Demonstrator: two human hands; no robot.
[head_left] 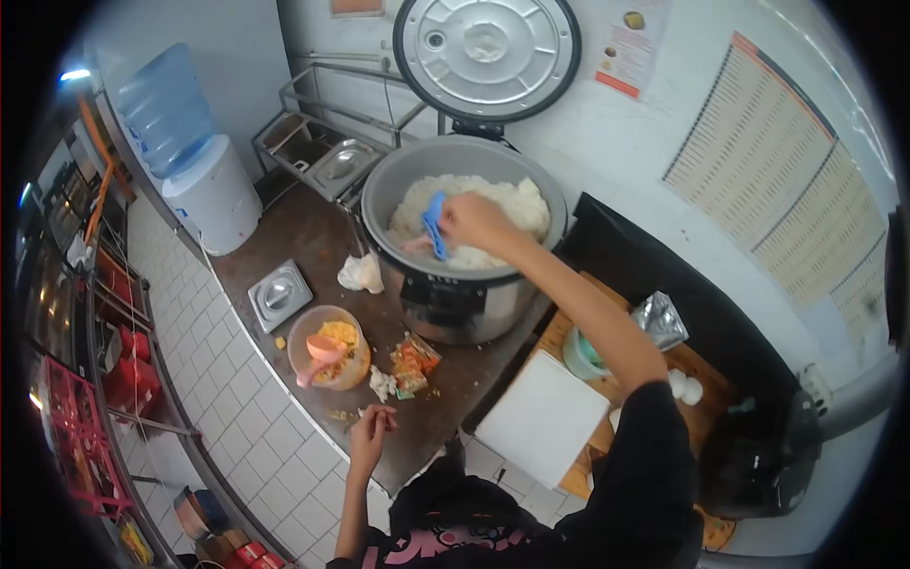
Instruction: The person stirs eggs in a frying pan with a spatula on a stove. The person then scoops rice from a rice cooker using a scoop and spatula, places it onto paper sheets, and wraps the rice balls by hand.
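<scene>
My right hand (pixel 474 223) reaches into the open rice cooker (pixel 455 308), its fingers closed around a blue plastic utensil (pixel 435 226) over the white cooked rice (pixel 517 204). The utensil's lower end is hard to make out against the rice. At the front edge of the counter, my left hand (pixel 373 429) has its fingers curled in, with nothing visible in them. Close to it are a crumpled white scrap (pixel 382 383), a torn orange and green packet (pixel 414 362) and a clear tub (pixel 301 334) of yellow bits holding a pink-orange scoop (pixel 325 349).
The cooker's lid (pixel 488 57) stands raised against the wall. Left of the cooker are a steel lid (pixel 280 296), a crumpled white bag (pixel 361 273) and a water dispenser (pixel 213 194). On the right, a white board (pixel 542 417) and foil (pixel 659 321) lie on a wooden surface.
</scene>
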